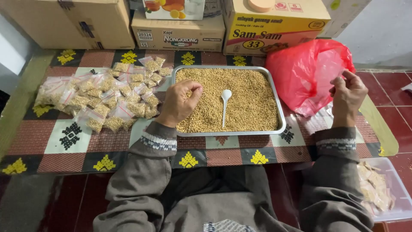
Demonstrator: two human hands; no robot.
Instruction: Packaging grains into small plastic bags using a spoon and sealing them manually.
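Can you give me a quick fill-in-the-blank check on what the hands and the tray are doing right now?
1. The left hand pinches grain over the metal ____.
2. A white ____ lies on the grain.
3. The right hand reaches the ____ plastic bag.
4. The small filled packets lie to the ____ of the tray.

Missing words: tray; spoon; red; left

Person, seen from the head camera: wears a grey-brown knitted sweater with long sleeves. Each cuff carries a patterned band in white and dark blue-grey. A similar patterned panel shows at the lower chest. Left hand [178, 104] and right hand [347, 96] are bare, without rings, watch or gloves visible.
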